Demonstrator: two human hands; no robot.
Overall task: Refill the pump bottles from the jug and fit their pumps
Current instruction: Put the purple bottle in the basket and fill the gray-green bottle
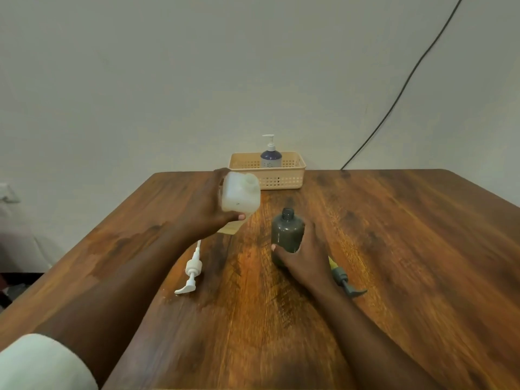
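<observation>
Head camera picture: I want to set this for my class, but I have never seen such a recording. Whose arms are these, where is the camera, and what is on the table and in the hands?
There is no machine here. A person wears one wide-angle camera on the head, looking forward and down, so both arms are the wearer's own.

The left hand holds a white translucent plastic jug lifted off the brown wooden table, its mouth open. The right hand grips a dark grey plastic bottle, upright and without its pump.

Two pumps lie loose on the table: a white plastic pump by the left arm and a dark grey pump partly hidden behind the right wrist.

At the far edge, a beige plastic basket holds a dark blue bottle with a white pump already fitted.
</observation>
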